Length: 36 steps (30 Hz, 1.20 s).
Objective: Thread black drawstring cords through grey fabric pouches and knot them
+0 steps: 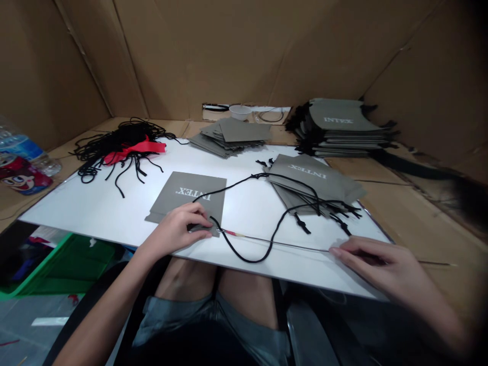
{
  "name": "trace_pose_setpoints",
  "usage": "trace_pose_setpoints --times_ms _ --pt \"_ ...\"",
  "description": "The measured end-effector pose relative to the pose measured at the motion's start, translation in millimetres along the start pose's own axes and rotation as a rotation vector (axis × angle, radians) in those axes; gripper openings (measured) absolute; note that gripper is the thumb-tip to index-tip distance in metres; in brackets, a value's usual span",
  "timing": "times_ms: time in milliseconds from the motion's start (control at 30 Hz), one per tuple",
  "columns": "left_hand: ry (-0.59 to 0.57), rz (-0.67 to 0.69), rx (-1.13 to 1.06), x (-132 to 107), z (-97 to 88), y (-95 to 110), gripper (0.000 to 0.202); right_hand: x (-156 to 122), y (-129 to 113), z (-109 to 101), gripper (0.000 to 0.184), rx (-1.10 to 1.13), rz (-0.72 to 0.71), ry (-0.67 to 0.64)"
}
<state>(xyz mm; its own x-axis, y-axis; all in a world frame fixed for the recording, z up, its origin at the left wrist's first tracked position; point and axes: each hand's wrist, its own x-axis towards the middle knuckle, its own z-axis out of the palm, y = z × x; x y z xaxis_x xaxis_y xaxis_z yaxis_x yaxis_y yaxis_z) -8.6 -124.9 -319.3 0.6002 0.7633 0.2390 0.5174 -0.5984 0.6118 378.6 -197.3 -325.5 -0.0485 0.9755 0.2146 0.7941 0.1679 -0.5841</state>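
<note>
A flat grey drawstring pouch [168,195] printed INTEX lies on the white board in front of me. My left hand [185,223] is closed at its near right corner, thumb and fingers pinching the edge. A long thin metal rod [285,244] with a red and yellow section runs from that corner to the right. My right hand [371,259] grips the rod, which sticks out beyond the fingers. A black cord [244,260] loops over the board from the rod's tip near the left fingers, and reaches over the finished-looking pouches [305,175] with knotted cord ends.
Black cords [125,137] tied with red ribbon lie at the back left. Grey pouches [232,134] are piled at the back middle, with a taller stack [339,127] at the back right. A bottle [26,150], red can [23,175], green bin [72,267] and cardboard walls surround the board.
</note>
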Motion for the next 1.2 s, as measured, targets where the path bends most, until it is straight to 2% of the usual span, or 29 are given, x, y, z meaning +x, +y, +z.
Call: trace_pose_setpoints --times_ms 233,400,567,867,1200 --pt "-0.010 -0.010 0.022 -0.7 -0.2 0.0 0.019 0.9 -7.3 -4.2 0.039 -0.019 -0.071 0.077" --pt "0.002 -0.001 0.033 -1.4 0.3 0.1 0.019 6.1 -14.3 -7.9 0.039 -0.033 -0.126 0.063" --pt "0.025 0.007 0.021 -2.0 0.5 1.5 0.018 10.9 -20.4 -5.7 0.043 -0.048 -0.063 0.010" --pt "0.030 0.040 0.099 -3.5 0.6 2.8 0.019 9.8 -9.1 3.7 0.046 -0.002 -0.003 -0.060" --pt "-0.100 0.144 0.190 -2.3 -13.1 2.1 0.027 12.4 -12.9 12.8 0.053 0.068 0.084 -0.107"
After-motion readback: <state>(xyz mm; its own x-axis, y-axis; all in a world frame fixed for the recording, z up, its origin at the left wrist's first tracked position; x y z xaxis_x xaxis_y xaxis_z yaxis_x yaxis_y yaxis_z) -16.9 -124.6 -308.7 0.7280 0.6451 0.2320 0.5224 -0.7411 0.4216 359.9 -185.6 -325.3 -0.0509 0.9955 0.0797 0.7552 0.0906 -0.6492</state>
